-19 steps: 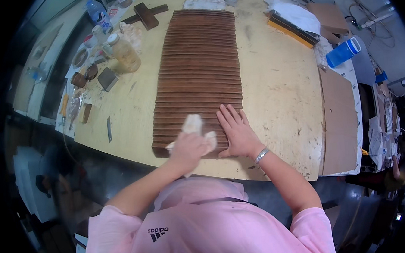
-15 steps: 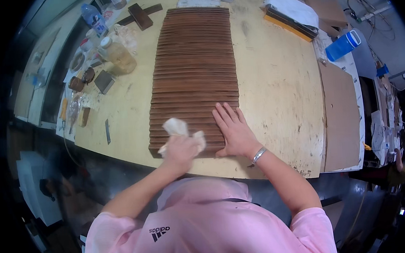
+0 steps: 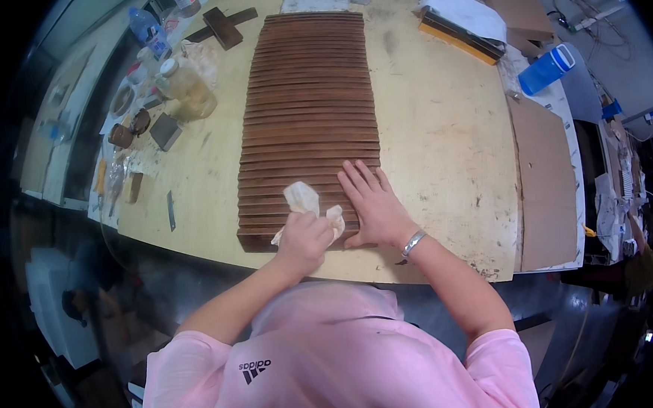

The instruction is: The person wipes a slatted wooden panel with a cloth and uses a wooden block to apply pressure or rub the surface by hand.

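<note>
A long brown wooden panel (image 3: pixel 306 108) with ridges running across it lies lengthwise away from me on the pale worktable. Closed around a crumpled white cloth (image 3: pixel 301 197), my left hand (image 3: pixel 305 240) is at the panel's near end, left of its middle. The cloth sticks out beyond the fist on both sides and touches the ridges. My right hand (image 3: pixel 378 210) rests flat with fingers spread on the panel's near right corner, its thumb by the front edge. A silver bracelet (image 3: pixel 413 243) circles that wrist.
Left of the panel stand a jar of yellowish liquid (image 3: pixel 187 90), a dark block (image 3: pixel 166 131), a metal blade (image 3: pixel 171 211) and a plastic bottle (image 3: pixel 149 33). Dark wood pieces (image 3: pixel 223 28) lie at the far left. A blue bottle (image 3: pixel 546 70) and brown cardboard (image 3: pixel 546 183) are on the right.
My left hand has moved a little to the right with the cloth, closer to my right hand. The right hand stays flat on the panel. The whole view has shifted slightly.
</note>
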The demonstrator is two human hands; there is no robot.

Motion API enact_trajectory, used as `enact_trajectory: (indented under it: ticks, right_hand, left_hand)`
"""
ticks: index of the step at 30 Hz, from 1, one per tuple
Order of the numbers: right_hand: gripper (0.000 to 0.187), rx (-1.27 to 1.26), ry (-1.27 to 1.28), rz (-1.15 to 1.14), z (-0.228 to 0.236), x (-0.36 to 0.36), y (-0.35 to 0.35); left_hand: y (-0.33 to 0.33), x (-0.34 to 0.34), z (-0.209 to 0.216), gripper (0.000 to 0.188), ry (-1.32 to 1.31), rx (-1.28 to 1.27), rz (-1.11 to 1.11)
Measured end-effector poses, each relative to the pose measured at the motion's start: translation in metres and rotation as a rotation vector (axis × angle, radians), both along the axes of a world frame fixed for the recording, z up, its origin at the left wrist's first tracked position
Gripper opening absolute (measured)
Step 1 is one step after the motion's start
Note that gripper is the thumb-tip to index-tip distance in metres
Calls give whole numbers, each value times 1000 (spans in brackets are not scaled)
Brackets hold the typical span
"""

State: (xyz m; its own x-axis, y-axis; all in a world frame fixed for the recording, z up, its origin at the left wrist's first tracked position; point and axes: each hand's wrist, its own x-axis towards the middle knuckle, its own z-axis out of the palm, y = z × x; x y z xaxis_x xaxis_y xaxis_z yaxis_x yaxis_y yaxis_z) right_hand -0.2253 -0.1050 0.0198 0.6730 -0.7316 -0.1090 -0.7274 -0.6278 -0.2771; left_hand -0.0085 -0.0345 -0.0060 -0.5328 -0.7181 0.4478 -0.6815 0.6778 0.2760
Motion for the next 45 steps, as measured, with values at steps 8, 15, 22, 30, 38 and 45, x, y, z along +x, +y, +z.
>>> enact_trajectory:
  ticks: [8, 15, 22, 30, 38, 45]
  right_hand:
    - [134, 56, -165, -276, -10, -25, 42]
    - [126, 79, -238, -326, -16, -28, 49]
    - [117, 91, -265, -366, -10, -25, 52]
    - [107, -57, -86, -298, -7, -7, 44]
    - [114, -23, -63, -269, -8, -3, 38]
    - [117, -24, -63, -273, -9, 0, 39]
  left_hand:
    - [5, 8, -4, 18, -6, 10, 27]
    - [4, 15, 1, 16, -85, -82, -25]
    - [32, 35, 1, 19, -57, -7, -149]
    - [21, 17, -20, 19, -51, -26, -142]
    - [23, 100, -27, 20, -18, -90, 20]
    - [31, 101, -13, 15, 230, -164, 428]
